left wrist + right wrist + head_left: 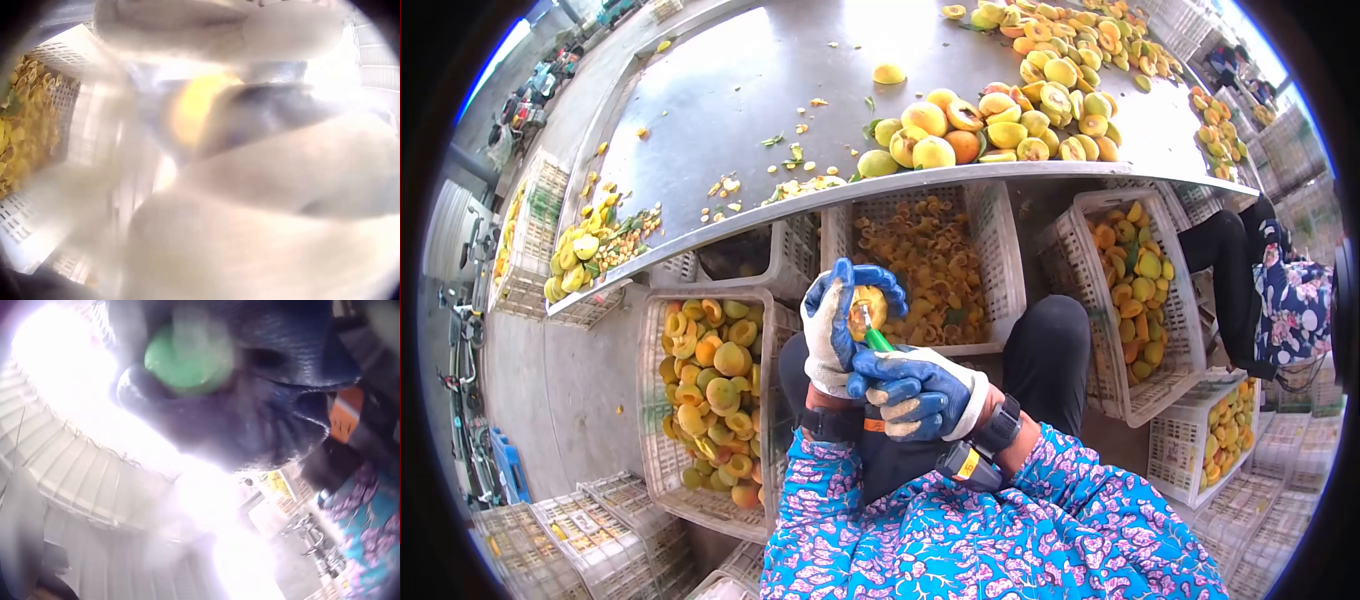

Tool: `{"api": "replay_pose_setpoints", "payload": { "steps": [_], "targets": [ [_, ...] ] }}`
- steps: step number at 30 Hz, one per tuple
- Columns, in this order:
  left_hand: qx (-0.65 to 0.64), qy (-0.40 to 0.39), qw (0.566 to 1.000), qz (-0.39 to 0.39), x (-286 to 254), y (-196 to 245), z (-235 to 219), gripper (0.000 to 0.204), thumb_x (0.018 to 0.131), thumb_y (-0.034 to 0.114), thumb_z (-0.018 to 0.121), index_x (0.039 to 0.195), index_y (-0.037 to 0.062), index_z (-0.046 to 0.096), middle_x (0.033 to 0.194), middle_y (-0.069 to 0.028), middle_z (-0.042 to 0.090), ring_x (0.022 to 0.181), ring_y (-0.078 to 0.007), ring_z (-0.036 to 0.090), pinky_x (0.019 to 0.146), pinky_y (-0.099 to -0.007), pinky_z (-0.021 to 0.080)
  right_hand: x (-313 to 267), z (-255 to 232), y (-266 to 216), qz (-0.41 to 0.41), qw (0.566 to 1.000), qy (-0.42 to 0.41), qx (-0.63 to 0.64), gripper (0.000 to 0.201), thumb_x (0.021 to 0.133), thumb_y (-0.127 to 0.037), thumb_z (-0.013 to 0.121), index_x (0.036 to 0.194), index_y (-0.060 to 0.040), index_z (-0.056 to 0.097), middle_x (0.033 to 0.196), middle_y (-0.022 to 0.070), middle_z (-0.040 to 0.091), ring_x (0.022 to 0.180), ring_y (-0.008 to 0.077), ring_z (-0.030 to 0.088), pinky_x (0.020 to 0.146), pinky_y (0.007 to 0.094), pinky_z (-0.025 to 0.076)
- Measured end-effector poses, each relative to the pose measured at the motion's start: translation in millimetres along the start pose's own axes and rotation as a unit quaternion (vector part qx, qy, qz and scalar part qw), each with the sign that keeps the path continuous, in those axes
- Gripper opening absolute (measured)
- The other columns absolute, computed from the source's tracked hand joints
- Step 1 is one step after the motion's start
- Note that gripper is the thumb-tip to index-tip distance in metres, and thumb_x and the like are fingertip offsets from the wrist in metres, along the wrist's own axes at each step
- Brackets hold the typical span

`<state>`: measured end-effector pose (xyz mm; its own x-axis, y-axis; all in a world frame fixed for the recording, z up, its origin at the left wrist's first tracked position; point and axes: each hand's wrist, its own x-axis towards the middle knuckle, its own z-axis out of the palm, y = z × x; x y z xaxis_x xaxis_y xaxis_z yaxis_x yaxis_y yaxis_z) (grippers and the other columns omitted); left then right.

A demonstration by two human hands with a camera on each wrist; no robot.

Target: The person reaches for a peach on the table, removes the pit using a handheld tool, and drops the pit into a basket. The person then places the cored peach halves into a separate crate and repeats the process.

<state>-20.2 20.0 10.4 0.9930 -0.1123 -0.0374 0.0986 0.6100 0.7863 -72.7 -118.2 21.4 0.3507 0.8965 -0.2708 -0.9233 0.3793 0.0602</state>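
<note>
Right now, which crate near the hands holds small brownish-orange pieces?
The middle crate, by the table edge, just beyond the left hand. Its pieces are small and brownish; the left crate and right crate hold larger yellow fruit.

Gloves: blue and off-white. Tool handle (878, 341): green. Sleeves (1065, 465): turquoise, pink-purple patches. Fruit (934, 118) along worktop's near edge: yellow, orange, some greenish. Worktop (730, 110): grey. Crates (655, 400): off-white lattice. Trousers (1050, 350): black. Seated person's garment (1293, 312): navy, floral.
</note>
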Motion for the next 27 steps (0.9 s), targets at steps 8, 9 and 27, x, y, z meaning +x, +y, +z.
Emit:
{"api": "replay_pose_setpoints", "payload": {
  "steps": [8, 9, 27],
  "targets": [
    [-0.034, -0.015, 0.999, 0.032, 2, -9, -1, 0.032, 0.093, 0.025, 0.056, 0.09, -0.0065, 0.063, 0.079, -0.0174, 0.065, 0.065, -0.0249, 0.064, 0.059, -0.0362, 0.054, -3, 5, -2, 0.022, 0.999, -0.004, 0.031, 0.031, 0.099, -0.03, 0.046, 0.093, -0.0014, 0.055, 0.056, -0.0077, 0.041, 0.037, 0.002, 0.034, 0.039, 0.0191, 0.029],
    [-0.019, -0.011, 0.999, 0.049, 1, -8, -2, 0.03, 0.093, 0.024, 0.057, 0.091, -0.0064, 0.063, 0.079, -0.0173, 0.065, 0.066, -0.0245, 0.064, 0.058, -0.036, 0.054, -1, 6, -1, 0.022, 0.999, 0.008, 0.022, 0.031, 0.098, -0.03, 0.046, 0.092, -0.0011, 0.055, 0.056, -0.0072, 0.041, 0.037, 0.0026, 0.035, 0.038, 0.0195, 0.029],
    [0.083, -0.004, 0.968, -0.237, 18, -20, 10, 0.028, 0.086, 0.027, 0.068, 0.081, 0.0, 0.062, 0.075, -0.0123, 0.066, 0.057, -0.022, 0.064, 0.049, -0.0333, 0.052, -13, -52, -9, 0.039, 0.982, -0.139, 0.118, 0.035, 0.101, -0.027, 0.035, 0.103, 0.0041, 0.052, 0.055, -0.0072, 0.04, 0.038, 0.004, 0.039, 0.037, 0.0231, 0.034]
  ]
}}
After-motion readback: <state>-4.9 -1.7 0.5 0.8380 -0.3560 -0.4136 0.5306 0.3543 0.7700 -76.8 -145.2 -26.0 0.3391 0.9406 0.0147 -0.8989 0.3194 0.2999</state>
